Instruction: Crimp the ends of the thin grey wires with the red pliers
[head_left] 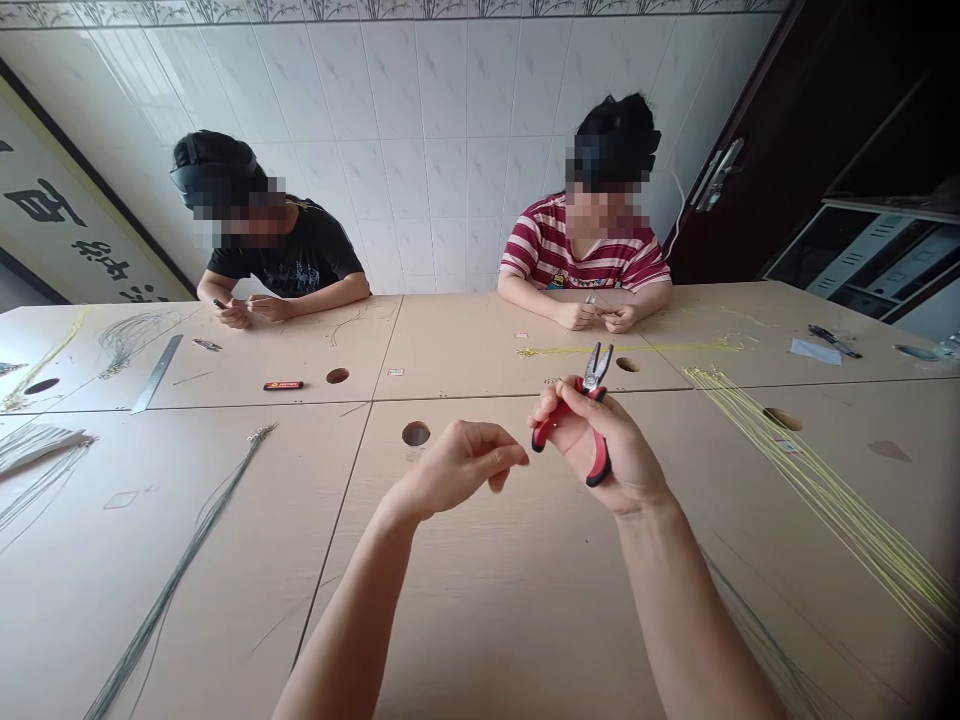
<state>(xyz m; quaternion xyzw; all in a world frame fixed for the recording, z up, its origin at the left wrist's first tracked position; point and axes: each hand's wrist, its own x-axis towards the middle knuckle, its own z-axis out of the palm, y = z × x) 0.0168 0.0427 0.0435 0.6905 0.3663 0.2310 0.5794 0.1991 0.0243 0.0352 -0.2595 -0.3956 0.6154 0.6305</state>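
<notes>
My right hand [628, 455] holds a pair of pliers [597, 372] with red and black handles. Their jaws point up and away from me and look slightly parted, and the handles are spread across my palm. Just to the left, my left hand [465, 462] is closed in a pinch, thumb against forefinger. Anything between those fingertips is too small to make out. Both hands are raised over the table [480, 600], close together but apart. A bundle of yellow strands [814, 480] lies to the right, and a grey-green bundle [206, 510] to the left.
Across the table sit one person in black [307, 250] and one in a striped shirt [536, 240], hands on small work. A steel ruler [157, 373], a red-black stick [283, 385] and a dark tool [835, 341] lie around. The tabletop has round holes [415, 433].
</notes>
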